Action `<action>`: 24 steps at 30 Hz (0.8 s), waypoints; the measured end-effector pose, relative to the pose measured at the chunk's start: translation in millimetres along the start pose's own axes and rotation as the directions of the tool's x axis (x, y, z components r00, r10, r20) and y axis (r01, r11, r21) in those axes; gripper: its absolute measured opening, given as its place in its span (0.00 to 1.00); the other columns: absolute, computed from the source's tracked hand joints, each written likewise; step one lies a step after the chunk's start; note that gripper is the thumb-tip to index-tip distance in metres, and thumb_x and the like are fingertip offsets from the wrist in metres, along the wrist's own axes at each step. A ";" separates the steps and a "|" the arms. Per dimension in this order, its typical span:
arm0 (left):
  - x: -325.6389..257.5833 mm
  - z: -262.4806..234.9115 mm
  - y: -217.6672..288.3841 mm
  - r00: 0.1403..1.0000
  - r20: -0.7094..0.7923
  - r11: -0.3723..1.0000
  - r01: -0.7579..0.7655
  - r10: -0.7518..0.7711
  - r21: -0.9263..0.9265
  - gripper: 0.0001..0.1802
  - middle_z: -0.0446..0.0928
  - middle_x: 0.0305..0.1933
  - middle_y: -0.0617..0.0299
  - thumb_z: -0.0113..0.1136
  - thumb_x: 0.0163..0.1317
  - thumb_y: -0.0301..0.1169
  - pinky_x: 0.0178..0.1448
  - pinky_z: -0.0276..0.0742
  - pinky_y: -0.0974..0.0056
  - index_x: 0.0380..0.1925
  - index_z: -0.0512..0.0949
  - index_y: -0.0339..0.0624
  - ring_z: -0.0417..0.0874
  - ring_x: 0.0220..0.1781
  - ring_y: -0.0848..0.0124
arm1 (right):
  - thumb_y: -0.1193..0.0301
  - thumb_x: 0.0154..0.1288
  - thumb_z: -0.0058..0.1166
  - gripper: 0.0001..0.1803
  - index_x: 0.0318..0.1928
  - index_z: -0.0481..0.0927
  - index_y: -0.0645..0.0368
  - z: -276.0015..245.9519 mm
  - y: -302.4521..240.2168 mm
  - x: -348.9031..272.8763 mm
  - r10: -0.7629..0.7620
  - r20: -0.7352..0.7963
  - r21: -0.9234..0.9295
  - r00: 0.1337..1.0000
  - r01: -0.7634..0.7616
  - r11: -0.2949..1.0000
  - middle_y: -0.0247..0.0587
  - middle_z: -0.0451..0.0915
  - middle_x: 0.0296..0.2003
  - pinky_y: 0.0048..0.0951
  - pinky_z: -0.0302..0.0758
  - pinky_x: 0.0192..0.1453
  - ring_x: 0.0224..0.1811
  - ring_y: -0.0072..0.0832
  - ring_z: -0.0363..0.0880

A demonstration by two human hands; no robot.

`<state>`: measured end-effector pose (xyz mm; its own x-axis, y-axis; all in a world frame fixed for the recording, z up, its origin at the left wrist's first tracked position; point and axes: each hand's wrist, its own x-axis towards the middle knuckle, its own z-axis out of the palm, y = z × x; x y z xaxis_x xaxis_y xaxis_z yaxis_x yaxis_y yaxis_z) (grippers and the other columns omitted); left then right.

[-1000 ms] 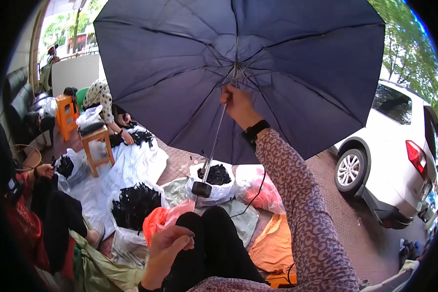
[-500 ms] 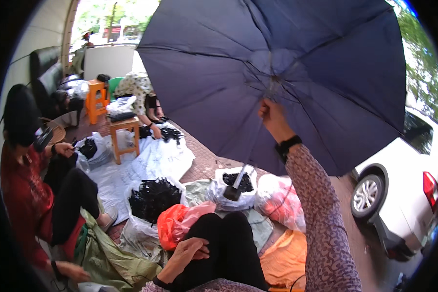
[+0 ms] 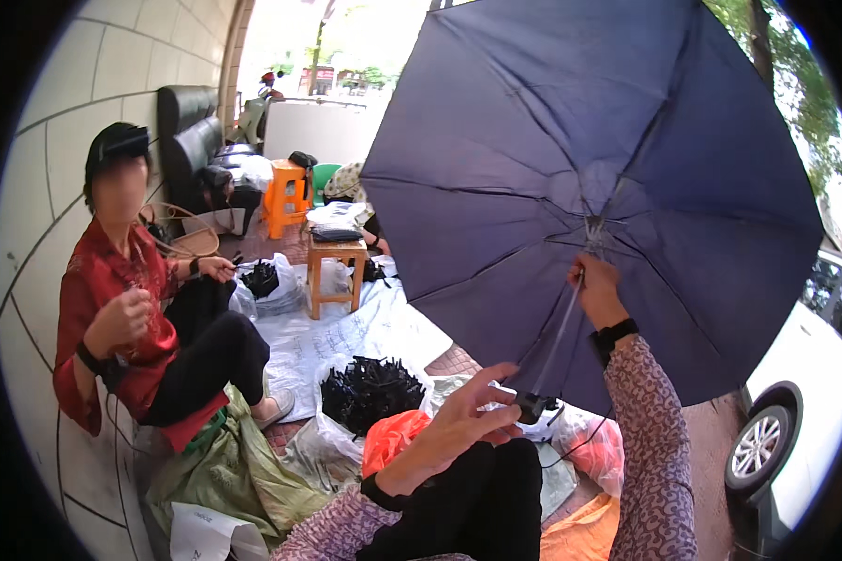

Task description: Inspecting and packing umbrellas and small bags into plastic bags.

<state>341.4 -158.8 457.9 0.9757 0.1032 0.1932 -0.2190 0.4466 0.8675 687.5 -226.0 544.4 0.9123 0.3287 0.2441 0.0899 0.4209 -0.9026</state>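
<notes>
A dark navy umbrella (image 3: 496,187) is spread wide in front of me, its underside and ribs toward me. My right hand (image 3: 597,288) is raised and closed around its shaft near the hub. From there the thin metal shaft (image 3: 559,341) slants down to a short black handle (image 3: 533,406). Beside that handle is my left hand (image 3: 468,419), its fingers apart and the fingertips at the handle's left side. Whether they touch it I cannot make out. My black-trousered knees lie beneath.
On my left sits a person in red (image 3: 126,309). A white bag of black pieces (image 3: 370,393), a red plastic bag (image 3: 393,438) and a green sack (image 3: 220,467) lie nearby. Farther off stand a wooden stool (image 3: 337,252) and an orange stool (image 3: 285,196). A white car (image 3: 814,374) is at right.
My left hand has risen from my lap to the umbrella's handle. In the view, the umbrella and my right hand sit farther right and lower. The person in red has raised a hand.
</notes>
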 end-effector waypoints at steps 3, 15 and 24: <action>-4.9 4.3 7.1 0.998 -0.063 0.999 0.018 -0.021 -0.042 0.32 0.75 0.49 0.54 0.54 0.65 0.31 0.46 0.81 0.65 0.68 0.57 0.43 0.82 0.45 0.67 | 0.78 0.61 0.54 0.06 0.27 0.73 0.65 19.4 16.1 -7.7 -0.020 0.004 -0.052 1.000 0.021 0.998 0.40 0.74 0.21 0.26 0.70 0.18 0.17 0.24 0.70; 34.2 37.5 -38.5 0.996 -0.093 1.000 -0.001 0.001 0.002 0.23 0.75 0.34 0.61 0.51 0.67 0.32 0.39 0.79 0.71 0.60 0.66 0.35 0.78 0.34 0.74 | 0.78 0.61 0.52 0.07 0.26 0.72 0.66 -7.8 13.6 -10.4 -0.011 -0.114 -0.155 0.993 -0.007 0.988 0.44 0.74 0.22 0.31 0.71 0.18 0.17 0.29 0.72; 33.8 10.0 -62.0 0.993 -0.109 0.986 -0.068 0.052 -0.150 0.12 0.69 0.25 0.70 0.51 0.66 0.36 0.27 0.66 0.74 0.39 0.78 0.39 0.71 0.26 0.80 | 0.72 0.65 0.52 0.13 0.46 0.73 0.68 -53.9 60.8 37.2 -0.350 0.561 -0.640 0.750 0.662 0.390 0.47 0.77 0.32 0.36 0.77 0.36 0.33 0.37 0.78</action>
<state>388.1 -191.9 415.3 0.9568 0.2224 0.1875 -0.2833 0.5664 0.7739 748.4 -233.8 479.5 0.4282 0.5736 0.6983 0.8946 -0.1597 -0.4174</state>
